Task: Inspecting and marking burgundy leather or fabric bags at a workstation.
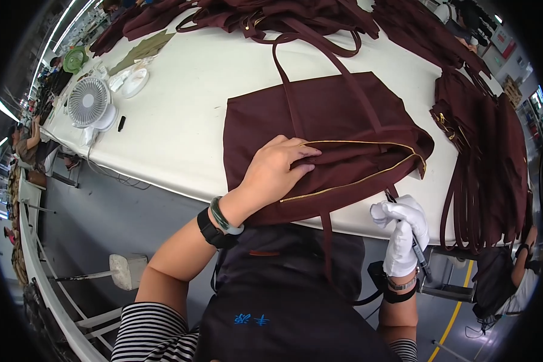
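Observation:
A dark maroon fabric tote bag (pixel 262 117) lies across the near edge of the white table, its top facing me and its gold zipper (pixel 353 184) undone. My left hand (pixel 283 167), bare, rests at the bag's opening by the zipper, its thumb and fingertips on the fabric; whether it pinches the cloth I cannot tell. In my right hand (pixel 402 231), which wears a white glove, is a dark marker-like pen (pixel 418 253), its upper end pointing at the bag's near right edge. One strap (pixel 326 240) of the bag hangs over the table edge against my dark apron.
More maroon bags (pixel 484 158) are piled at the right and along the far side. At the left stand a white desk fan (pixel 89 102), a small black object (pixel 122 123) and a white round dish (pixel 135 83). Other people are at the far left and lower right.

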